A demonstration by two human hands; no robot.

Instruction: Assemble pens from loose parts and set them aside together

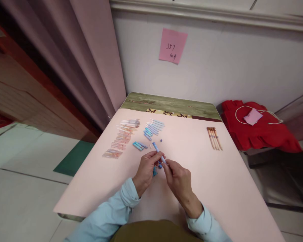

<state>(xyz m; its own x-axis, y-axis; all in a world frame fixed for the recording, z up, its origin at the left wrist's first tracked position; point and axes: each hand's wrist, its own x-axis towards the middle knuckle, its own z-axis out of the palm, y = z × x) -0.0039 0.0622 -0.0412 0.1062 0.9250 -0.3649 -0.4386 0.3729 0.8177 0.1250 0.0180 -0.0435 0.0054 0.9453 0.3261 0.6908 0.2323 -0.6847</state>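
A blue pen (155, 147) slants between my hands above the pink-white tabletop. The fingers of my left hand (146, 168) pinch its middle, while my right hand (179, 178) is closed around the lower end. Small blue pieces (160, 165) lie under my hands, partly hidden, beside a teal piece (154, 171). A dark blue ring-like piece (161, 140) rests just beyond the pen. Short blue and teal barrels (138, 146) sit to its left, with several slim light-blue pen parts (155, 126) farther back.
Rows of clear and pinkish pen parts (121, 139) line the table's left side, with thin white sticks (129, 123) behind. Several brown-topped pens (214, 138) lie at the right. A red cloth-covered stool (242, 134) holds a white cable. A wall with a pink note (173, 46) borders the far edge.
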